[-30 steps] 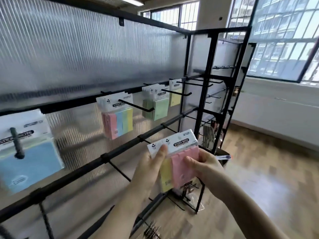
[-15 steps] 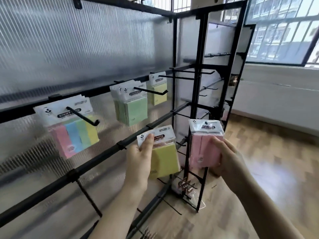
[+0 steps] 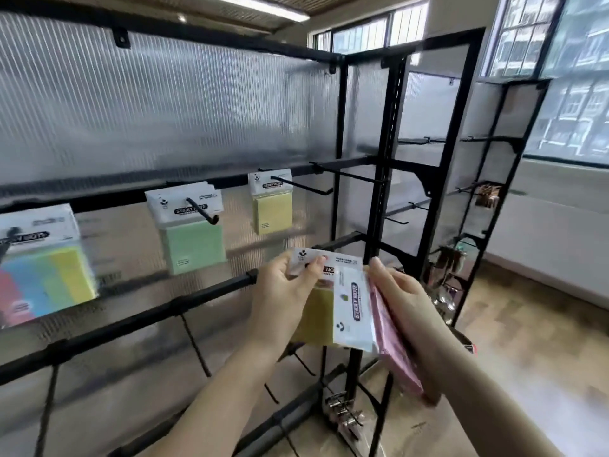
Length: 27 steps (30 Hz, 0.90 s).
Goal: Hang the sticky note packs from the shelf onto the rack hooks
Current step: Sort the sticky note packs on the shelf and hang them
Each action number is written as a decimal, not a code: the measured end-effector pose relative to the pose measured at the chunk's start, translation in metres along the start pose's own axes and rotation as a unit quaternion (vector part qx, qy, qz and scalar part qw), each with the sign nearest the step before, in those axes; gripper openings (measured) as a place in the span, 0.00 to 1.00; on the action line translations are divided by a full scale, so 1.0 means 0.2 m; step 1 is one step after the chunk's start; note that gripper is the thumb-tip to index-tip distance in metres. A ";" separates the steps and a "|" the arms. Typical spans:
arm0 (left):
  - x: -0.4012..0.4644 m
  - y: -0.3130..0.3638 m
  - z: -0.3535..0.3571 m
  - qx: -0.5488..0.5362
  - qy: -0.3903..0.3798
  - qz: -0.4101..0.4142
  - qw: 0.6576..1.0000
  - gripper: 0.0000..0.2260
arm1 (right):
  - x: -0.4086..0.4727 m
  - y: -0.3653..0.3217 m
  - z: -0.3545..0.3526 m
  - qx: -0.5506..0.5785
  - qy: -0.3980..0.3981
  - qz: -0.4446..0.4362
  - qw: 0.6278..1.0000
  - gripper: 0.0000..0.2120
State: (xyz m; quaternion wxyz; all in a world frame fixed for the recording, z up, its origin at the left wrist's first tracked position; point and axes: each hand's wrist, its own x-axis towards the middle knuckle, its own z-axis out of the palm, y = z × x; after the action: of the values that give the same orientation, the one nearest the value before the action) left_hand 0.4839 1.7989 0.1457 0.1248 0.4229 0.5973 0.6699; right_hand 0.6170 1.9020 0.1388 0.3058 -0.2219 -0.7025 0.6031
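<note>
Black rack with ribbed translucent back panels, two horizontal bars across the front section, hooks sticking out toward the camera. A narrower black side rack stands to the right, with small metallic items on its hooks (too blurred to identify).

Upper bar holds three hooks loaded with packs:
- multicolour pack far left, stripes of pink, blue, green, yellow; white header card partly readable, looks like "STICKY NOTE"
- green pack in the middle, header reads "STICKY NOTE", hook tip pokes through the card; more than one header card seems stacked here, count unclear
- yellow hung pack right of it, same header, smaller in view

One bare hook sits on the same bar, right of the yellow hung pack. Lower bar hooks carry nothing that shows.

Two packs in hand, in front of the lower bar, overlapping each other:
- left hand grips the yellow pack, thumb pressed over the header, "NO" readable beside it
- right hand holds the pink pack, fingers wrapped behind it; pack is turned sideways and tilted, header reads "STICKY NOTE" running vertically

Neither held pack touches a hook.

Bottom of the rack: cluster of metal binder clips near the floor. Wood floor, windows at right.
</note>
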 end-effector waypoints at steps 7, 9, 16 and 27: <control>0.16 0.07 0.15 -0.017 0.029 0.002 0.999 0.06 | 0.20 -0.08 -0.13 -0.083 -0.010 -0.136 0.987 0.18; 0.22 0.09 0.16 -0.020 0.041 0.010 0.999 0.05 | 0.27 -0.10 -0.14 -0.082 -0.013 -0.153 0.985 0.14; 0.43 0.04 0.14 -0.037 0.067 0.033 0.997 0.06 | 0.53 -0.09 -0.10 -0.054 -0.009 -0.174 0.983 0.17; 0.57 -0.03 0.15 -0.001 0.022 0.121 0.992 0.10 | 0.75 -0.01 -0.14 -0.021 -0.018 -0.206 0.978 0.29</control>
State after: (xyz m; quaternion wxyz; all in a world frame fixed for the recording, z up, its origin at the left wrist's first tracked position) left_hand 0.4340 1.8978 0.1844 0.0300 0.4771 0.5441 0.6895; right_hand 0.5296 2.0238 0.1682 0.4061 -0.0682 -0.7507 0.5166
